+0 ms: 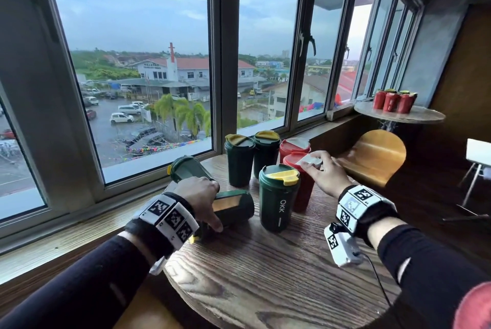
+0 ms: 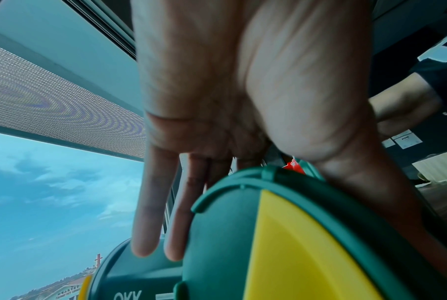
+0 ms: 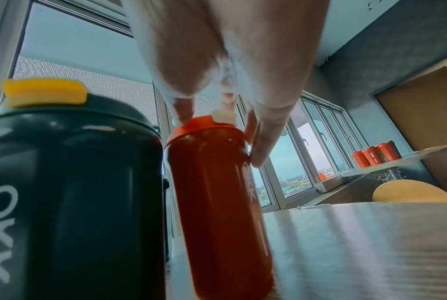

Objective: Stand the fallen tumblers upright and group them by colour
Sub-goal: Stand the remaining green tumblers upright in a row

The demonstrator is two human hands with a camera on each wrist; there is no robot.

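Observation:
On the round wooden table (image 1: 265, 275) my left hand (image 1: 206, 201) grips a green tumbler (image 1: 233, 206) that lies on its side, thumb on the near side and fingers (image 2: 150, 223) over the far side. Its yellow-flapped lid (image 2: 281, 243) fills the left wrist view. A second fallen green tumbler (image 1: 188, 169) lies just behind it. My right hand (image 1: 316, 166) pinches the lid of an upright red tumbler (image 1: 303, 188), which looks slightly tilted in the right wrist view (image 3: 217, 203). Another red tumbler (image 1: 293, 146) stands behind. Three green tumblers stand upright, the nearest one (image 1: 277, 196) touching the held red one.
The window sill (image 1: 79, 233) and glass run along the table's left and far sides. A wooden chair back (image 1: 377, 153) stands right of the table. Farther right, a second round table (image 1: 425, 116) carries several red tumblers (image 1: 393, 101). Bare wood lies near the front edge.

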